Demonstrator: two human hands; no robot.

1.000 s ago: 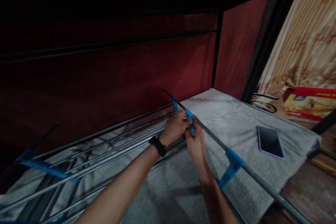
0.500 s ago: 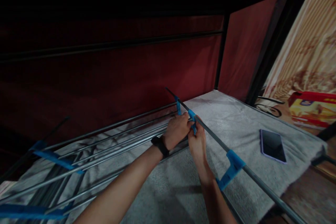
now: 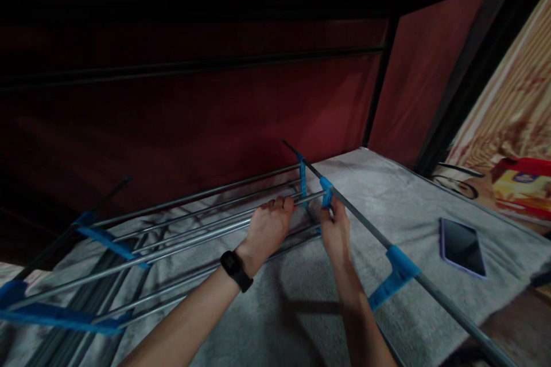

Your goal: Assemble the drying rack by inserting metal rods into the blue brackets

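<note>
A rack of grey metal rods joined by blue plastic connectors lies over the cloth. My left hand (image 3: pixel 270 225), with a black watch (image 3: pixel 236 268) on its wrist, is closed around a metal rod (image 3: pixel 210 235) close to the rod's right end. My right hand (image 3: pixel 336 229) pinches a blue connector (image 3: pixel 327 192) on the long slanting pole (image 3: pixel 365 222) from below. That rod's end meets the connector; how it sits inside cannot be made out. Another blue connector (image 3: pixel 402 269) is farther down the pole, and one more (image 3: pixel 303 180) is near its far end.
Grey cloth (image 3: pixel 396 195) covers the surface below. A phone (image 3: pixel 463 246) lies on it at the right. Several loose rods (image 3: pixel 73 304) lie under the rack at the left. A red wall panel (image 3: pixel 241 120) stands behind, and a red-yellow package (image 3: pixel 523 186) is at the far right.
My left hand has moved left, away from the connector, and now grips the rod. My right hand stays at the connector. The whole view has shifted slightly.
</note>
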